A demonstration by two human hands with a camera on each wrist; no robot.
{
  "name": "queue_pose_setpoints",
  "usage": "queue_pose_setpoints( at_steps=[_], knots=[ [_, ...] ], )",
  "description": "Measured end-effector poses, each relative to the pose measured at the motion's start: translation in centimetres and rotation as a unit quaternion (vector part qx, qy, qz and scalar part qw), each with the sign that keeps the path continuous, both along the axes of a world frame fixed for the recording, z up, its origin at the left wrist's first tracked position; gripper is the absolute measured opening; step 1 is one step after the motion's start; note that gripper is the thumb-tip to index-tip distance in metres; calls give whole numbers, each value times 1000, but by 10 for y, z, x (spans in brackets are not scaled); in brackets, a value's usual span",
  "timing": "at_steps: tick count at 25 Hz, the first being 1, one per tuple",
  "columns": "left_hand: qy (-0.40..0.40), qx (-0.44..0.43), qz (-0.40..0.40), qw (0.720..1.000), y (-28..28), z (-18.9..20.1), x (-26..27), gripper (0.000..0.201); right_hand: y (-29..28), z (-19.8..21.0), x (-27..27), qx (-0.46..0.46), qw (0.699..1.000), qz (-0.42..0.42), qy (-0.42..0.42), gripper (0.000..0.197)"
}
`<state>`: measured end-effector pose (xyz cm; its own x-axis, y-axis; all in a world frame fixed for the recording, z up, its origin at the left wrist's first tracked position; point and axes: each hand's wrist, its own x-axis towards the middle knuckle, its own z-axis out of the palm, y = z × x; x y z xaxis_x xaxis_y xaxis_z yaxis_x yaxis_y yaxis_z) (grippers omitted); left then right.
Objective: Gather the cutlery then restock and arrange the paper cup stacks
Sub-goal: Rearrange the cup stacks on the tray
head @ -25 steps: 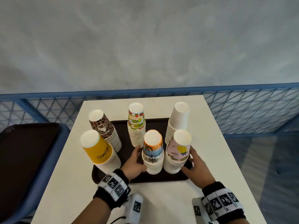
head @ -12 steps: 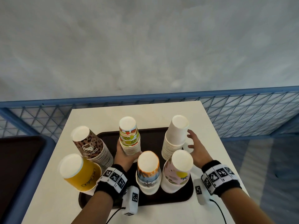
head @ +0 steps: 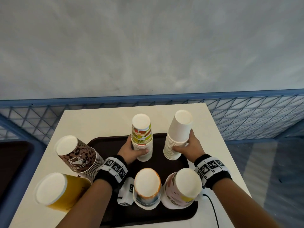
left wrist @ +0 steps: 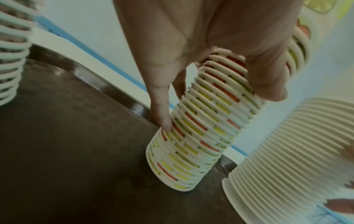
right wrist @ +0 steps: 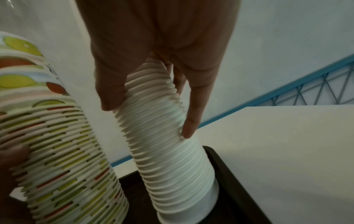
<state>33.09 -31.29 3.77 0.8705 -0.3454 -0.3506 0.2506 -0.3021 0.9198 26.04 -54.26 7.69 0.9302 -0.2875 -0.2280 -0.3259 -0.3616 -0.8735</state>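
Several upside-down paper cup stacks stand on a dark brown tray (head: 113, 142) on a white table (head: 98, 119). My left hand (head: 131, 149) grips the fruit-patterned stack (head: 142, 137) at the back middle, thumb in front and fingers behind; the left wrist view shows the same stack (left wrist: 193, 136) with its foot on the tray. My right hand (head: 187, 145) grips the plain white stack (head: 177, 135) at the back right, which also shows in the right wrist view (right wrist: 172, 151). Nearer me stand a leopard-print stack (head: 79, 155), a yellow stack (head: 56, 191), an orange-topped stack (head: 147, 186) and a pink stack (head: 181, 188).
A blue wire-mesh railing (head: 246, 116) runs behind and to the right of the table, with a grey wall beyond it. Another dark tray (head: 14, 162) in a blue frame sits to the left. A black cable (head: 213, 209) trails from my right wrist over the table's edge.
Both hands moved from the front stacks to the back row. The left hand now grips the fruit-patterned stack and the right hand has closed round the white stack. The camera came closer over the tray.
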Motion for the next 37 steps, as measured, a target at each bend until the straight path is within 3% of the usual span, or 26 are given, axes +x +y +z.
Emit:
queue_pose_setpoints(
  at_steps=[5,11,15,18,21,23,25,29,33,37],
  knots=[
    [-4,11,-51,999,-19,0,15,104,-3,-10,16,18,1000,3,-24,83],
    [-46,1,-58,997,-38,0,25,75,-5,-21,22,50,998,9,-29,84],
    [-47,-4,-71,996,-41,0,23,86,-5,-24,24,50,998,12,-28,82],
    [-45,39,-95,994,-38,2,21,86,-4,-20,21,31,999,15,-20,79],
    [-31,144,-77,986,-23,-7,17,92,-8,-15,10,-19,1000,10,7,70],
    [-21,199,-46,979,-9,-10,4,75,-12,-17,-9,-32,999,-6,20,60],
    [-14,192,-20,981,1,-8,-10,55,-15,-22,-35,-28,999,-9,37,50],
    [-19,140,5,990,24,2,-47,40,-1,-29,-101,-71,988,92,103,44],
    [11,98,10,995,55,15,-100,36,20,-27,-144,-38,981,142,125,64],
    [38,127,22,991,89,20,-155,25,44,-28,-156,36,997,63,26,87]
  ],
)
